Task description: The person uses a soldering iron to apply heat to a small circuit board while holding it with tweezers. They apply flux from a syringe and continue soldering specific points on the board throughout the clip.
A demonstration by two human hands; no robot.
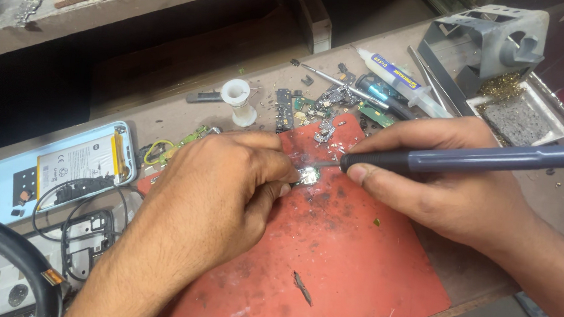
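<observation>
My left hand [215,193] rests on a red work mat [341,264] and pinches a small circuit board [308,175] against it with thumb and fingertip. My right hand [441,184] grips a soldering iron [483,159] with a grey-blue handle and black collar. Its thin metal tip touches the small board from the right. The mat around the board is scorched and speckled with solder.
An opened light-blue phone [60,168] with its battery showing lies at left, another phone frame [11,271] below it. A solder spool [237,94], loose board parts [313,104], a flux syringe [402,81], tweezers and an iron stand with a sponge tray [520,120] sit behind.
</observation>
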